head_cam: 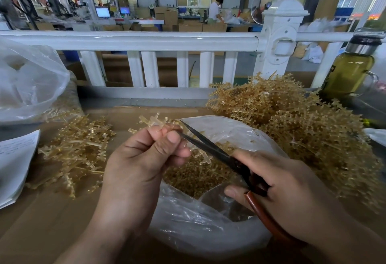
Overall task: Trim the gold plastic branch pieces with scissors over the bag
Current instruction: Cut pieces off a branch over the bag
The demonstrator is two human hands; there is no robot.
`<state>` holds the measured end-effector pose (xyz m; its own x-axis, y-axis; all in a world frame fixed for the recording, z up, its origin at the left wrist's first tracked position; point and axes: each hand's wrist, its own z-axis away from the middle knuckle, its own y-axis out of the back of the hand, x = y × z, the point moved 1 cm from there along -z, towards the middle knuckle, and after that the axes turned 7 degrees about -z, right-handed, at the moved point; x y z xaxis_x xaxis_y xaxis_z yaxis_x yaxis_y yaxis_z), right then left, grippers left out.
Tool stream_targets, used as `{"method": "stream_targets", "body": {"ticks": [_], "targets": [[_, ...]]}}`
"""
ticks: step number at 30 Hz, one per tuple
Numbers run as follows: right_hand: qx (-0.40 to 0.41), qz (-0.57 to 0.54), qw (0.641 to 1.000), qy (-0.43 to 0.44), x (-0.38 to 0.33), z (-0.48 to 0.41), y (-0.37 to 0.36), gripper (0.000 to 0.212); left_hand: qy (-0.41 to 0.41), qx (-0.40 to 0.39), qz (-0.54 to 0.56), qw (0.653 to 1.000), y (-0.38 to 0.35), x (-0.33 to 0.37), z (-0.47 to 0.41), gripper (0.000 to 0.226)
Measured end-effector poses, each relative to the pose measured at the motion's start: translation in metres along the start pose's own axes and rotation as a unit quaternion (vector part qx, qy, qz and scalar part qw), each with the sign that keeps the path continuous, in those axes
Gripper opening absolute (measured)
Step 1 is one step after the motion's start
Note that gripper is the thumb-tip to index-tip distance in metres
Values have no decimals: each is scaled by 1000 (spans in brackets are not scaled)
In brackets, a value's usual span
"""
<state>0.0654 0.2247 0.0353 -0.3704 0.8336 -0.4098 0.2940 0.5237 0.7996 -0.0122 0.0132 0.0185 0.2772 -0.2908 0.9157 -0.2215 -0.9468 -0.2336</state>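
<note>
Scissors (210, 150) with dark blades and a red-brown handle are in the right hand (282, 184), whose grip is clamped on the handle, the fingers curled round it. The blades stand apart, and their tips reach up to the fingertips of the left hand (142, 159). The grip of the left hand is closed on a gold branch piece (154, 122). Thumb and fingers pinch it, its knobbed arms stick out above the fingers, and a part hangs below them, close to the blades. I cannot tell if a blade touches it.

Both hands are over the clear plastic bag (188, 224), which stands open at the middle of the near edge of the surface (52, 222), a brown cardboard sheet. Inside the bag lies a heap of small gold cuttings (198, 175). A large pile (302, 128) of gold branch pieces fills the right side of the surface, just beside the bag. A smaller pile (77, 151) lies at the left side, apart from the bag.

Near the far left corner sits a big clear bag (27, 80), and white papers (14, 165) lie at the left edge. A glass bottle (348, 71) with yellow-green liquid stands at the far right corner, behind the large pile. A white railing (146, 41) runs along the far edge.
</note>
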Motion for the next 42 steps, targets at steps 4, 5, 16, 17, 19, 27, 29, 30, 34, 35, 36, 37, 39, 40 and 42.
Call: {"method": "stream_targets", "body": {"ticks": [4,5,16,17,19,27,29,30,34,35,36,37,39,40,42], "targets": [[5,-1,1000,12,-1,0,3,49,-27,6,-21,999,-1,1,1,29],[3,-5,1000,12,-1,0,4,49,-31,6,-24,999,-1,2,1,22],[7,-12,1000,19,-1,1,7,45,-44,-9,-19,999,0,4,-1,26],[13,-8,1000,19,-1,1,7,46,-37,-12,-15,999,0,4,-1,27],[23,-2,1000,19,-2,0,5,47,-21,-18,3,1000,-1,4,0,26],[27,-22,999,-17,2,1,4,54,19,-20,34,999,0,6,-2,16],[32,-24,999,-14,2,0,4,53,17,-23,30,999,1,6,-3,28],[33,-24,999,-11,2,0,4,53,18,-24,28,999,1,6,-3,32],[10,-18,1000,-13,1,2,4,53,14,-39,22,999,3,6,-4,34],[5,-19,1000,-15,2,2,4,54,10,-42,17,999,2,7,-4,33],[2,-21,1000,-15,2,2,4,55,4,-44,12,999,2,7,-3,33],[-2,-23,1000,-13,3,2,5,55,-1,-41,7,999,2,7,-3,33],[-9,-24,1000,-8,4,2,7,53,-10,-34,-2,999,2,7,-3,33],[-13,-23,1000,-7,4,1,8,52,-12,-31,-7,999,2,7,-3,33],[-16,-19,1000,-4,4,1,10,53,-14,-29,-16,999,3,7,-3,33]]}}
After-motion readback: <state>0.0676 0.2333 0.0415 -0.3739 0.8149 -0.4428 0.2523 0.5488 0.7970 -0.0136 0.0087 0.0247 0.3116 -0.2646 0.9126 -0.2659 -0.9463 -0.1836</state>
